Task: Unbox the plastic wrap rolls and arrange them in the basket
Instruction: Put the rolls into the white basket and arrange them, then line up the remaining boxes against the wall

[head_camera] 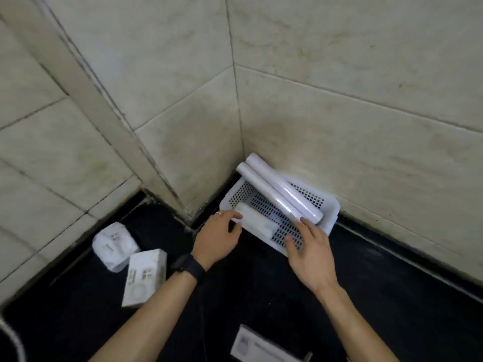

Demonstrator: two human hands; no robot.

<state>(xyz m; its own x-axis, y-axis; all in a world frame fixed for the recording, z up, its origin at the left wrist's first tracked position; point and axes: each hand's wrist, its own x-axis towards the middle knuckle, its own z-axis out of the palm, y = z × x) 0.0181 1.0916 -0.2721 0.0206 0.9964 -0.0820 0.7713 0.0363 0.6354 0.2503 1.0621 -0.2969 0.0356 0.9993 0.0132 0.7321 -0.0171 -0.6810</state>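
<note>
While two white plastic wrap rolls (279, 192) are lying in the white perforated plastic basket (332, 212), centre frame,
the left hand (218, 241) is pinching a third, blurred white roll (257, 222) inside; the right hand (311, 254) is hovering, fingers spread.

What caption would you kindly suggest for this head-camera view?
Left hand holds a third white plastic-wrap roll in the white perforated plastic basket beside two leaning rolls; right hand open.

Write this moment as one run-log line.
left hand pinches blurred white item in white perforated plastic basket; right hand over near rim; two white rolls inside
</note>
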